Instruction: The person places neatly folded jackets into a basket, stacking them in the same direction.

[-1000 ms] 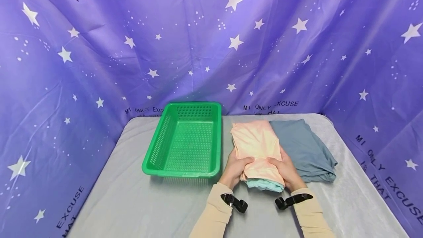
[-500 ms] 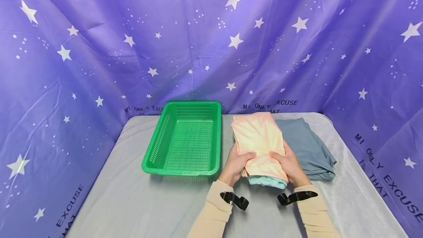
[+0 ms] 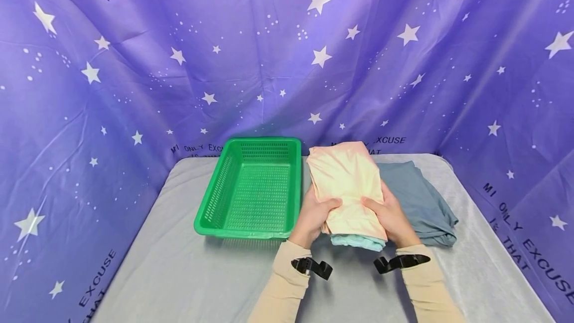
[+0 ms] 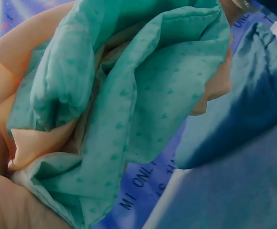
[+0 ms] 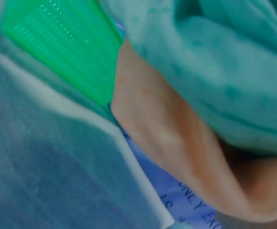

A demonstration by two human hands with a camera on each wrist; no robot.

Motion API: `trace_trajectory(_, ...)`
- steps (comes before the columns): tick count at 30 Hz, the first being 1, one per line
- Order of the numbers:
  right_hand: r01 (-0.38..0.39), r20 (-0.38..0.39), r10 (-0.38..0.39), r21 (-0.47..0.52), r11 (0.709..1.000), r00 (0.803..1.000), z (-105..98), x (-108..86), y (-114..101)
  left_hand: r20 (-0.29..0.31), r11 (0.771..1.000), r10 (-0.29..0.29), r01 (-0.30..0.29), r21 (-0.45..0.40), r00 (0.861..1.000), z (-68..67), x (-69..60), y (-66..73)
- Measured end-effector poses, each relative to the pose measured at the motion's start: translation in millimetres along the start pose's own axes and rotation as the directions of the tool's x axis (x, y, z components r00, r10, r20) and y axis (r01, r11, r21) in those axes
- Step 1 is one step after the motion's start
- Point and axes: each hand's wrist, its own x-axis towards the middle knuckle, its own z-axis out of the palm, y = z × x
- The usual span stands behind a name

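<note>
A folded peach cloth [image 3: 347, 178] with a mint green layer [image 3: 358, 242] showing at its near end is held up off the table. My left hand [image 3: 313, 213] grips its left side and my right hand [image 3: 391, 216] its right side. Both thumbs press on top; the other fingers are mostly hidden beneath. In the left wrist view the mint layer [image 4: 162, 95] has a small dark print and hangs in loose folds. Part of the left hand [image 4: 19, 205] shows at the lower left. The right wrist view shows the peach fabric [image 5: 153, 109] curving under the mint fabric [image 5: 200, 71].
A green perforated plastic basket [image 3: 246, 235] stands left of the hands, with nothing inside. A folded blue-grey cloth [image 3: 419, 206] lies to the right on the grey table cover [image 3: 188, 273]. A purple star-print curtain [image 3: 251, 79] encloses the back and sides.
Both hands have lifted the folded cloth and carried it away from me, then slightly left during the last half second. The basket and blue-grey cloth have stayed in place.
</note>
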Motion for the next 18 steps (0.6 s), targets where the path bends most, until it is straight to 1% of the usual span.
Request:
trace_trajectory(6,0.011,0.008,-0.011,-0.011,1.000,1.000,12.1,5.3,-15.3,0.003,1.000,0.000,-0.001,0.022,1.000,-8.2,-0.7,21.3)
trace_trajectory(11,0.018,0.028,-0.019,0.037,0.999,0.999,26.6,13.4,-26.5,0.013,0.999,0.017,-0.017,0.037,1.000,-19.4,1.4,40.5)
trace_trajectory(13,0.018,0.039,-0.020,0.040,0.999,0.999,31.6,16.1,-30.6,0.016,0.998,0.019,-0.020,0.054,1.000,-24.3,2.1,48.1)
trace_trajectory(18,0.038,0.077,-0.037,-0.004,0.999,0.996,42.4,22.5,-41.1,0.019,0.996,0.019,-0.021,0.090,1.000,-35.9,0.7,67.2)
